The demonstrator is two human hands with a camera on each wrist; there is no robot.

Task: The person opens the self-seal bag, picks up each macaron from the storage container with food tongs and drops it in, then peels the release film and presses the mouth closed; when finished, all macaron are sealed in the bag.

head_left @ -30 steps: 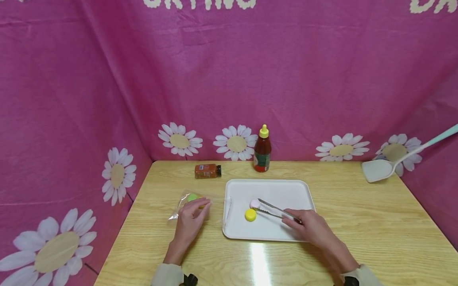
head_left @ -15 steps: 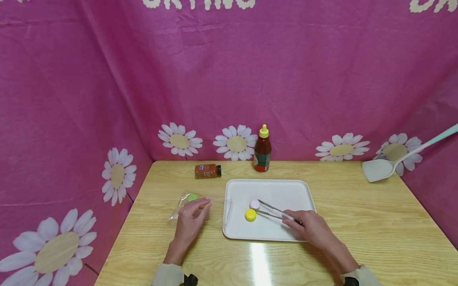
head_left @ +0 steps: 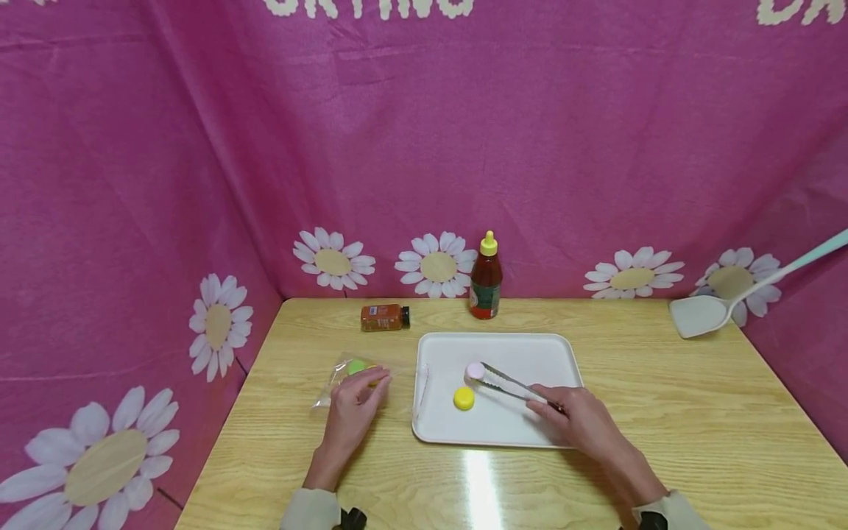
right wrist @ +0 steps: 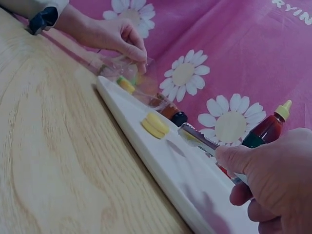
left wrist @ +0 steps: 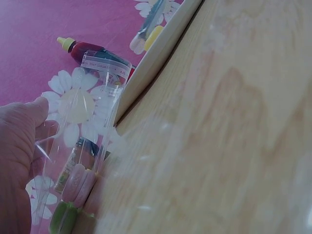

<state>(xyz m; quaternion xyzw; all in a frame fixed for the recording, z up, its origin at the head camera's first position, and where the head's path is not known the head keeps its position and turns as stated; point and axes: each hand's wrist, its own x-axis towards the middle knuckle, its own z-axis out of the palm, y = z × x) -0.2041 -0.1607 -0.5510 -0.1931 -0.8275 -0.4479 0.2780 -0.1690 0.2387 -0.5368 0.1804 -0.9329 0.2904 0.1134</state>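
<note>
My right hand [head_left: 586, 423] holds metal tongs [head_left: 517, 394] over the white tray [head_left: 536, 353]. Between the tongs' tips is a pale pink macaron [head_left: 474, 370], apart from the yellow macaron [head_left: 464, 398] lying on the tray. In the right wrist view the tongs' arm [right wrist: 200, 139] hides the pink one. To the left of the tray, my left hand [head_left: 351, 416] pinches a clear plastic bag [left wrist: 105, 66], whose mouth reaches over the tray's left rim. Inside the bag are a pink macaron [left wrist: 78, 185] and a green macaron [left wrist: 63, 217]; something yellow also shows there.
Behind the tray stands a red sauce bottle [head_left: 486, 287] with a yellow cap. A small spice jar [head_left: 384, 317] lies on its side at the back left. A white spatula [head_left: 702, 315] leans at the back right corner. Pink cloth walls border the table.
The tongs have drawn together around the pink macaron and lifted it slightly, away from the yellow one. My left hand and the bag have stayed in place.
</note>
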